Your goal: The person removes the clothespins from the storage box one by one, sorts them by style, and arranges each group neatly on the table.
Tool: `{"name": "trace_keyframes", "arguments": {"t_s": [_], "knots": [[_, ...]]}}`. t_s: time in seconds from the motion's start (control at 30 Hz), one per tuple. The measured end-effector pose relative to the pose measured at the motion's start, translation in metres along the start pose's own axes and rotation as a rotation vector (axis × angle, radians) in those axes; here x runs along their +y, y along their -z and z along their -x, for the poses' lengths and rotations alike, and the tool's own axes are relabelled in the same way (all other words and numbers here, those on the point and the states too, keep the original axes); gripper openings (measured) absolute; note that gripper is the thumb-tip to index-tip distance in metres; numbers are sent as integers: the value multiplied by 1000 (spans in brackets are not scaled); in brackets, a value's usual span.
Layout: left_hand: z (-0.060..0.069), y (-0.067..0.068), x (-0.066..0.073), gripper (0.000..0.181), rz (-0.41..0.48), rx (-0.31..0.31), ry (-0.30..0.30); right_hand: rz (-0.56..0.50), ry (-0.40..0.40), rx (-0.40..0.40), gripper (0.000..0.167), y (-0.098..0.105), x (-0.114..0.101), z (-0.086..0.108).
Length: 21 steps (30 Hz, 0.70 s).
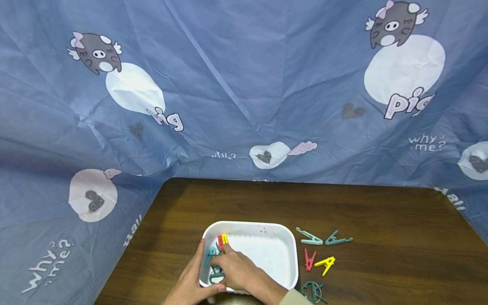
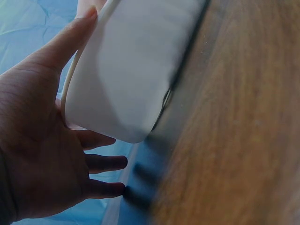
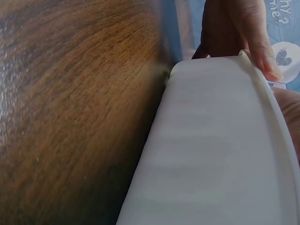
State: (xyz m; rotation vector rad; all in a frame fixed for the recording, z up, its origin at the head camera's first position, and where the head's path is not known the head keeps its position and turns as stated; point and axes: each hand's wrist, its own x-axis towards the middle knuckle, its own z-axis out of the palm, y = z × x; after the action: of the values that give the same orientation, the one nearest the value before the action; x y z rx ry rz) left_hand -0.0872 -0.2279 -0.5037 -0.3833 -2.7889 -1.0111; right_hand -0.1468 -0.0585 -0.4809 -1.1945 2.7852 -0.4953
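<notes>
A white plastic tray (image 1: 263,254) stands on the table. My left hand (image 1: 190,275) grips its near left corner, the thumb along the near rim and the fingers against the left wall. In the left wrist view three fingers extend past the tray wall. My right hand (image 1: 240,267) reaches inside, its fingertips down among clips at the left end. There a red clip (image 1: 220,241) and a yellow clip (image 1: 224,238) lie side by side. Green clips (image 1: 216,275) lie nearer, partly covered by the right hand. Whether the right fingers pinch a clip is hidden.
Right of the tray lie two green clips, one pale (image 1: 310,237) and one darker (image 1: 337,239), a red clip (image 1: 309,260), a yellow clip (image 1: 325,264) and a green clip with a metal ring (image 1: 313,292). A blue printed cloth (image 1: 228,84) hangs behind the wooden table (image 1: 381,237).
</notes>
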Motion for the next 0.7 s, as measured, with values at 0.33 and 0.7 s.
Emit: {"name": "trace_keyframes", "arguments": {"t_s": [0.33, 0.7], "knots": [[-2, 2, 0, 121, 24, -53, 47, 2, 50, -44, 45, 2, 0, -1], [-5, 3, 2, 121, 72, -95, 94, 60, 64, -71, 39, 3, 0, -1]]}}
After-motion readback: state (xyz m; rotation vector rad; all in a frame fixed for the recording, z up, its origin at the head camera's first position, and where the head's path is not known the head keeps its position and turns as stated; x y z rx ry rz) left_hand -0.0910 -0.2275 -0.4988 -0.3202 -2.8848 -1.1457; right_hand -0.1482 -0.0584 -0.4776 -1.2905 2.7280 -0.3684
